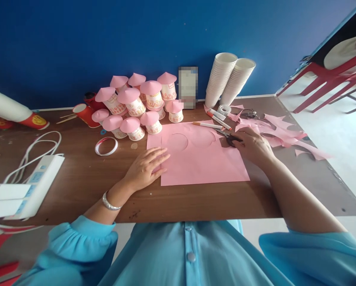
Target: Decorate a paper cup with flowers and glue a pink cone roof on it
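Observation:
A pink paper sheet (202,163) with circles cut out near its top edge lies flat on the brown table (85,178). My left hand (146,169) rests open and flat on the sheet's left edge, a bracelet on the wrist. My right hand (252,147) is at the sheet's upper right corner, its fingers closed around the dark handles of scissors (230,139). Pens (215,121) lie just beyond the sheet.
Several paper cups with pink cone lids (136,105) are piled at the back. Two stacks of white cups (228,77) lean on the blue wall. Pink scraps (282,133), tape rolls (106,146), a power strip (26,186) and red cups (84,114) surround the sheet.

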### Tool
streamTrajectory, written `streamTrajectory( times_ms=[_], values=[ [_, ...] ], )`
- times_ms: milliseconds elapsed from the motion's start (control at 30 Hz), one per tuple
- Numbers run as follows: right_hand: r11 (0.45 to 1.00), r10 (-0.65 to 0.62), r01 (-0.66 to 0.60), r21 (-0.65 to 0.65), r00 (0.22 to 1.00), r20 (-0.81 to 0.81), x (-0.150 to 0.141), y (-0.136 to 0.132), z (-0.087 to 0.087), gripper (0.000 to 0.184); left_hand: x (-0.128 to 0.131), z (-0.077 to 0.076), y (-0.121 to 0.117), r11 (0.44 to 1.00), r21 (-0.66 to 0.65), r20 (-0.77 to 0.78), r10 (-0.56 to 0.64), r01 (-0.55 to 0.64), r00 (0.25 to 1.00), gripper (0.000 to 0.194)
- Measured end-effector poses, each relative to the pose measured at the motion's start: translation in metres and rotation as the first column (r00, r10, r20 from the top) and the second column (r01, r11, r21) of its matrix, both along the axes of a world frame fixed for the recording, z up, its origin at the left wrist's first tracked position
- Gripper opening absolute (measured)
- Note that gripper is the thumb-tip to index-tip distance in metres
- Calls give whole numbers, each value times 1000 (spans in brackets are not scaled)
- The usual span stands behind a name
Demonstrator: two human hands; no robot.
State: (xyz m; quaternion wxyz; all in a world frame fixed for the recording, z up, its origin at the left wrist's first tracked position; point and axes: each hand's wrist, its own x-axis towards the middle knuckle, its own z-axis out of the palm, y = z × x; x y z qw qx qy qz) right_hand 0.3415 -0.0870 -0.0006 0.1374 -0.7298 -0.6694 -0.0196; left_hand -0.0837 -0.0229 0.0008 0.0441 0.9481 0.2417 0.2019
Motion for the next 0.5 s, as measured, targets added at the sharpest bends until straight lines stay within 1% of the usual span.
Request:
streamTrajectory(
  times_ms=[67,200,367,500],
  values=[
    [1000,11,-10,30,999,-43,3,3,-3,34,1,-3,0,999,-11,-30,-46,46,998,43],
    [997,27,-23,72,998,-56,8,7,-7,31,-2,-7,3,999,-28,-27,-23,23,999,39],
    [994,39,-36,103,999,-29,12,12,-7,28,-3,-6,4,999,-15,-35,-30,30,999,38],
    [990,74,-70,119,997,-29,11,17,-5,31,-1,-5,3,1000,-5,-37,-19,18,999,39]
  ],
)
